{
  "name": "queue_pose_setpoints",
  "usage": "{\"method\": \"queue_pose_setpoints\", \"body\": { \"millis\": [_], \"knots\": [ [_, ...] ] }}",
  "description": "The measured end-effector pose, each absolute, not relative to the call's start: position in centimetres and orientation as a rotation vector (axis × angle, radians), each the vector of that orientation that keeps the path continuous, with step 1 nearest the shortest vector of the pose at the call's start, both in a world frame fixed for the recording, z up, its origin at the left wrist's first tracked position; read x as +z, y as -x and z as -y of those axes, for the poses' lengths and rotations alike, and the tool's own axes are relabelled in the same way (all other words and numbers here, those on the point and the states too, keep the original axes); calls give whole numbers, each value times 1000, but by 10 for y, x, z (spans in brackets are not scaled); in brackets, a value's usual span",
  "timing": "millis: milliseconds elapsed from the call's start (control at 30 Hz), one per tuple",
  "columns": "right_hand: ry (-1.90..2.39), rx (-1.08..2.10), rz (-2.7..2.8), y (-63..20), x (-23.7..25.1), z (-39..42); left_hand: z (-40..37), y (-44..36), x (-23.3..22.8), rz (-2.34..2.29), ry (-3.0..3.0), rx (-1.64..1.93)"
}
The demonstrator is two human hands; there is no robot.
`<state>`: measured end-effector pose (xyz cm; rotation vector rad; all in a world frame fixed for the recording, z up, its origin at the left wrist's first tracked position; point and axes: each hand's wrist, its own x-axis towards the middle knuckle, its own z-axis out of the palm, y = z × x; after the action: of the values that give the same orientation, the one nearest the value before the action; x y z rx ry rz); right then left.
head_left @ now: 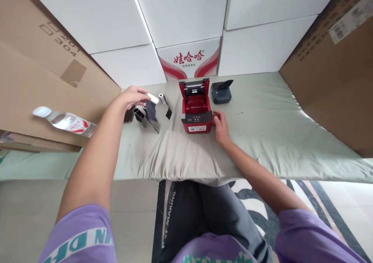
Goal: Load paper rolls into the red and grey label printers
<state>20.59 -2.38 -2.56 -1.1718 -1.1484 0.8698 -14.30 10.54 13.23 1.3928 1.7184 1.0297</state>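
My left hand [135, 97] pinches a small white paper roll [152, 98], from which a dark strip hangs down. Below it, several other rolls with dark strips stand on the cloth, one black-sided roll [138, 114] and one white roll [162, 98] among them. In front of me sits a red label printer [197, 107] with its lid raised and its red inner bay showing nothing inside. The curled fingers of my right hand [220, 126] press against the printer's right side. A dark flat object [128, 116] lies partly hidden behind my left wrist.
A small dark device [221, 93] with a black flap stands right of the printer. White boxes [189, 14] stack up behind; cardboard boxes [335, 68] flank both sides. A water bottle [65, 122] is at the left. The cloth-covered surface [262, 131] ends before my lap.
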Motion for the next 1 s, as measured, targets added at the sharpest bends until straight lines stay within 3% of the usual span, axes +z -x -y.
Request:
{"method": "queue_pose_setpoints", "body": {
  "millis": [100,333,667,867,1000],
  "knots": [
    [1157,866,1157,-206,-27,24,-119,139,114,-1947,-1347,724],
    [1159,866,1152,-206,-29,22,-140,132,76,-1889,-1697,815],
    [1140,883,1109,-204,-25,24,-131,180,113,-2286,-1760,406],
    [1140,878,1111,-205,-27,23,-121,208,104,-2288,-1653,-3],
    [1135,875,1119,-205,-27,23,-108,212,94,-2253,-1550,97]
  ]
}}
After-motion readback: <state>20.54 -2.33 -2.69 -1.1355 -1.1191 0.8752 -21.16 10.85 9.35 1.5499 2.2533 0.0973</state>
